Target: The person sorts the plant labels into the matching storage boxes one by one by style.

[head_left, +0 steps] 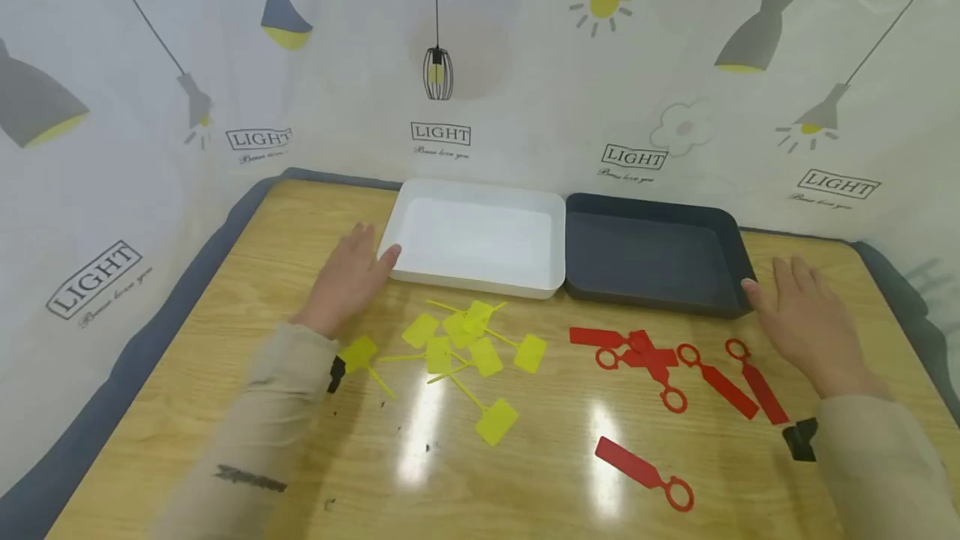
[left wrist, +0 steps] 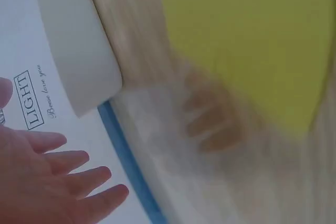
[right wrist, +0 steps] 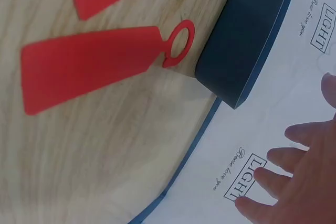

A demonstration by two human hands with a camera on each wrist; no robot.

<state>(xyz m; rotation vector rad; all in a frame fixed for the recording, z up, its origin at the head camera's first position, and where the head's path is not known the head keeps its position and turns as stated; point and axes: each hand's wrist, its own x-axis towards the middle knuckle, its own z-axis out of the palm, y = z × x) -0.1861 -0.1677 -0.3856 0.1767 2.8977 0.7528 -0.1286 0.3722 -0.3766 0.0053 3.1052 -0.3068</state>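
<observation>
In the head view my left hand (head_left: 348,277) has its fingers extended, the thumb at the left corner of a white tray (head_left: 471,280). My right hand (head_left: 806,327) is likewise stretched out, its thumb at the right front corner of a dark grey tray (head_left: 656,297). Both trays stand side by side with nothing inside. Several yellow tags (head_left: 497,422) with thin tails lie loosely heaped before the white tray. Several red tags (head_left: 628,462) with ring ends lie before the dark one. The left wrist view shows a yellow tag (left wrist: 252,35) close up; the right wrist view, a red tag (right wrist: 94,64).
The wooden table (head_left: 360,473) ends at a white curtain (head_left: 510,65) printed with lamps, behind the trays. A black piece (head_left: 337,374) shows by the left sleeve, another black piece (head_left: 801,440) by the right sleeve. Light glares off the tabletop.
</observation>
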